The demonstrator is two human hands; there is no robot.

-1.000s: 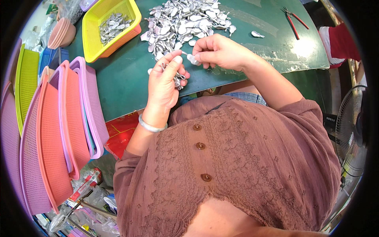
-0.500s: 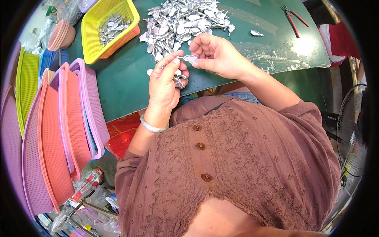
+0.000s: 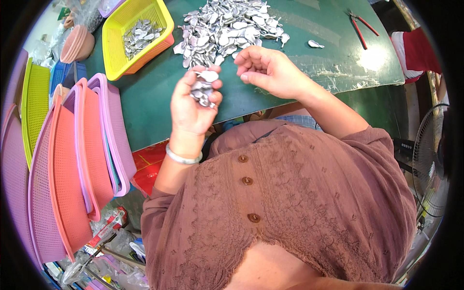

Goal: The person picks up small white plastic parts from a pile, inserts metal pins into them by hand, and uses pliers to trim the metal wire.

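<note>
- The silver pieces (image 3: 202, 90) lie as a small bunch in the left hand (image 3: 194, 104), above the middle of the frame, one piece flat on top near the fingertips.
- The left hand is half closed, palm up, fingers curled around the bunch.
- The right hand (image 3: 267, 69), just right of it, is loosely bent, with a gap between thumb and fingers; nothing shows in its grip.
- Half a second ago the hands met at one piece; now they are apart, and the left has rolled more palm up.
- The pile (image 3: 227, 31) at upper centre looks much as before.
- The table (image 3: 154, 106) is green, glossy and scuffed along its near edge, with a bright glare at upper right.
- A fan (image 3: 427, 154) stands at the right edge; above it a co-worker's red sleeve (image 3: 421, 50) reaches in.
- Perforated tubs (image 3: 72, 183) in purple, coral and lime stand on edge down the left.
- Counted: one lone piece (image 3: 315, 44) right of the pile, one pair of red-handled pliers (image 3: 361, 31) at upper right, one yellow basket (image 3: 112, 46) at upper left with more pieces inside, one pale bangle (image 3: 182, 156) on the left wrist, three shirt buttons (image 3: 253, 218). The bunch and pile overlap too much to count.
</note>
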